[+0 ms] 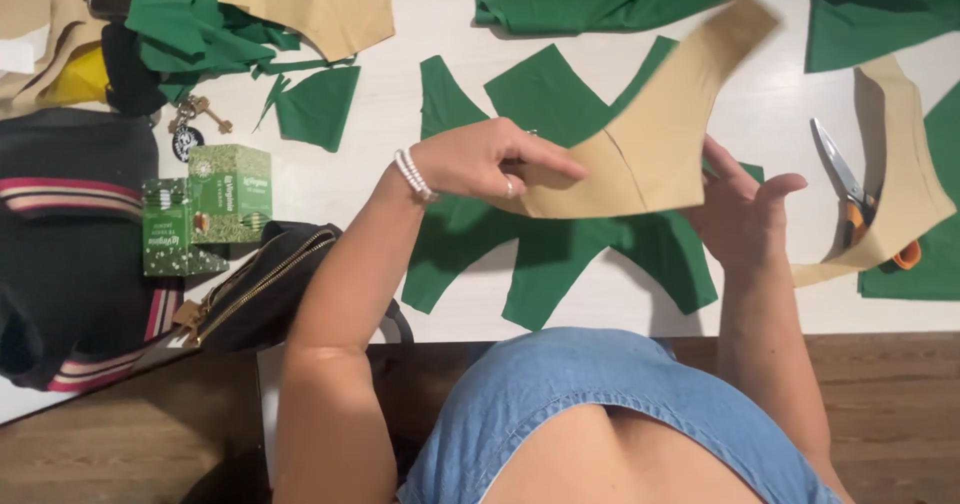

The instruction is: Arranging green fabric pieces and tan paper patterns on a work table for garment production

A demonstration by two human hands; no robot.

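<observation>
near the middle of the frame the left hand (480, 159) pinches the lower left edge of a tan paper pattern piece (655, 134) between thumb and fingers, lifting it above the cut green fabric pieces (560, 244) spread on the white table (350, 174). the right hand (745, 209) sits under the pattern's right side, fingers loosely spread and open. right of the frame, scissors (850, 199) lie partly under another tan pattern piece (905, 184). at left sits a green box (205, 209) beside a dark bag (260, 284).
</observation>
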